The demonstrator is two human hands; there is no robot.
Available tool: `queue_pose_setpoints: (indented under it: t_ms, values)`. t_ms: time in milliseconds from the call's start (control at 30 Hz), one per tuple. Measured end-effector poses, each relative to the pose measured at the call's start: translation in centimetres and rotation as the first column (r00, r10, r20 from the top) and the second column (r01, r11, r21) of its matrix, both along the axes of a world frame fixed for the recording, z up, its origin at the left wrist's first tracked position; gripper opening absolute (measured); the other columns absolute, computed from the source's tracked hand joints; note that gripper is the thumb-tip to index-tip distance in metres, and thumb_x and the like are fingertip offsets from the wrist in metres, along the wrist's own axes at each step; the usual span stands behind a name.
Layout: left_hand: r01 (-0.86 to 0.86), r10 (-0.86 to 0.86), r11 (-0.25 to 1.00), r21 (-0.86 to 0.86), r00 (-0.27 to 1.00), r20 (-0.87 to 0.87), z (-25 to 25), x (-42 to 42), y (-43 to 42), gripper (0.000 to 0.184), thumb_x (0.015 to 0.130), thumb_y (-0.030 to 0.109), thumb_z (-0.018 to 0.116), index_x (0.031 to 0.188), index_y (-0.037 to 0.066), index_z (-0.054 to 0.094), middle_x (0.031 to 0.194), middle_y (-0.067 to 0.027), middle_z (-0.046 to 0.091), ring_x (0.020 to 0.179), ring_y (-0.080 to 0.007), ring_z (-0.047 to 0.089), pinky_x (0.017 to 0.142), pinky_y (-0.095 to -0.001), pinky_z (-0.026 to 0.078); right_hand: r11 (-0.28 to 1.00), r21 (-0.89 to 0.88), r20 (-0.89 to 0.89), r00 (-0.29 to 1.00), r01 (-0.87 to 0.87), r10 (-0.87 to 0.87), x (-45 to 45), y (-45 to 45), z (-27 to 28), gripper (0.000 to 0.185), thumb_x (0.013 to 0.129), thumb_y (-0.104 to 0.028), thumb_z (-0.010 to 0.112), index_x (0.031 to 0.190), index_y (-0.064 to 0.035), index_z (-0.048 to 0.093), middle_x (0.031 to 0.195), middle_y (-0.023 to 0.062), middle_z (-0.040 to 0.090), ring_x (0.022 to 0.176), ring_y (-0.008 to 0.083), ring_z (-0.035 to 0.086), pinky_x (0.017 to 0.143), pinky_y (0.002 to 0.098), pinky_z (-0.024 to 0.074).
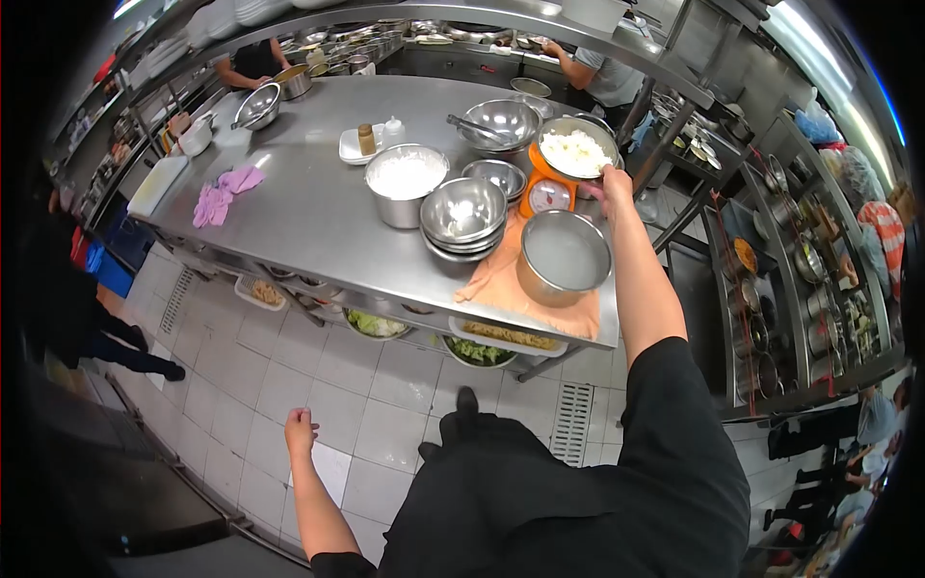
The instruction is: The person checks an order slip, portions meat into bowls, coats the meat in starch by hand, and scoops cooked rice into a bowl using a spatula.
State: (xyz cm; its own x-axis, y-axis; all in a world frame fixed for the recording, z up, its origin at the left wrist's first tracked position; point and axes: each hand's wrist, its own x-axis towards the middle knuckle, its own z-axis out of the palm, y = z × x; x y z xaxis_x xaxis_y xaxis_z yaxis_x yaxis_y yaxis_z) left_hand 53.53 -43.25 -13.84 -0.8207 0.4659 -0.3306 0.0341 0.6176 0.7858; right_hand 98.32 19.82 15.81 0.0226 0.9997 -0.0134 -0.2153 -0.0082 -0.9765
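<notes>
My right hand (615, 186) is closed on the near right rim of a metal bowl of white food (576, 152), which is at the top of the orange scale (551, 196). Just in front of the scale, a deep metal pot (566, 252) rests on an orange cloth (493, 273). Left of it are stacked steel bowls (463, 212) and a pot of white contents (406, 178). Behind them a large bowl (501, 125) has a utensil in it. Down over the floor, away from the table, my left hand (301, 430) has its fingers curled; nothing shows in it.
Pink cloths (226, 196) and a white board (158, 186) lie on the steel table (299, 212) at left. A tray (363, 146) holds small bottles. Metal racks (800, 260) stand right. People work across the table; another person (116, 332) is at far left.
</notes>
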Motion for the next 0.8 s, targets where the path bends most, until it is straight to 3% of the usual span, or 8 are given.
queue_pose_setpoints:
  t_ms: [67, 167, 233, 367, 567, 800]
  values:
    - [0.029, -0.033, 0.995, 0.092, 0.999, 0.04, -0.2, 0.2, 2.7, 0.028, 0.096, 0.03, 0.054, 0.099, 0.002, 0.056, 0.082, -0.0088, 0.063, 0.062, -0.0191, 0.067, 0.043, -0.0307, 0.05, 0.999, -0.04, 0.017, 1.0, 0.017, -0.016, 0.5, 3.1, -1.1, 0.033, 0.086, -0.009, 0.045, 0.108, 0.0145, 0.052, 0.099, 0.0243, 0.063, 0.084, 0.0343, 0.068, 0.065, 0.0388, 0.0614]
    - [0.136, -0.145, 0.989, 0.055, 0.963, 0.228, -7.0, 1.9, 2.6, 0.028, 0.098, 0.032, 0.052, 0.101, 0.004, 0.054, 0.083, -0.0092, 0.062, 0.062, -0.0184, 0.066, 0.042, -0.0301, 0.05, 0.989, -0.146, 0.041, 0.999, -0.022, 0.028, 0.7, 5.2, -2.1, 0.031, 0.086, -0.011, 0.048, 0.104, 0.0132, 0.054, 0.089, 0.0233, 0.064, 0.077, 0.0318, 0.068, 0.06, 0.0357, 0.0608]
    - [0.282, -0.22, 0.955, -0.088, 0.878, 0.425, -11.0, 4.5, 0.5, 0.031, 0.098, 0.034, 0.05, 0.102, 0.004, 0.055, 0.077, -0.0094, 0.06, 0.06, -0.0219, 0.066, 0.042, -0.0323, 0.051, 0.985, -0.168, 0.025, 0.998, -0.045, 0.05, 1.4, 6.5, -2.7, 0.029, 0.086, -0.011, 0.049, 0.104, 0.0116, 0.054, 0.088, 0.0217, 0.064, 0.074, 0.0304, 0.067, 0.06, 0.0354, 0.0605]
    - [0.416, -0.116, 0.823, -0.386, 0.789, 0.603, -11.2, 10.1, -2.3, 0.03, 0.097, 0.034, 0.052, 0.102, 0.004, 0.055, 0.079, -0.0098, 0.06, 0.062, -0.0236, 0.067, 0.043, -0.0341, 0.052, 0.967, -0.194, 0.036, 0.983, -0.168, 0.178, 2.8, 7.0, -3.1, 0.022, 0.086, -0.011, 0.051, 0.1, 0.0055, 0.056, 0.084, 0.0158, 0.063, 0.068, 0.0255, 0.065, 0.057, 0.0346, 0.0595]
    - [0.415, -0.065, 0.784, -0.461, 0.794, 0.604, -9.2, 9.7, 0.2, 0.03, 0.095, 0.033, 0.055, 0.103, 0.004, 0.054, 0.083, -0.0103, 0.06, 0.065, -0.0261, 0.068, 0.045, -0.0368, 0.053, 0.98, -0.174, 0.091, 0.989, -0.099, 0.116, 3.6, 7.9, -4.7, 0.02, 0.087, -0.015, 0.055, 0.101, -0.0007, 0.054, 0.084, 0.0121, 0.062, 0.067, 0.0222, 0.064, 0.056, 0.0332, 0.0583]
    - [0.381, -0.192, 0.853, -0.357, 0.865, 0.464, -8.2, 0.9, 10.1, 0.031, 0.093, 0.032, 0.058, 0.103, 0.003, 0.052, 0.086, -0.0108, 0.06, 0.068, -0.0291, 0.069, 0.047, -0.0399, 0.055, 0.985, -0.158, 0.125, 0.989, -0.064, 0.084, 3.3, 7.6, -4.2, 0.024, 0.089, -0.022, 0.059, 0.102, -0.003, 0.052, 0.086, 0.011, 0.061, 0.068, 0.0207, 0.063, 0.054, 0.0317, 0.0565]
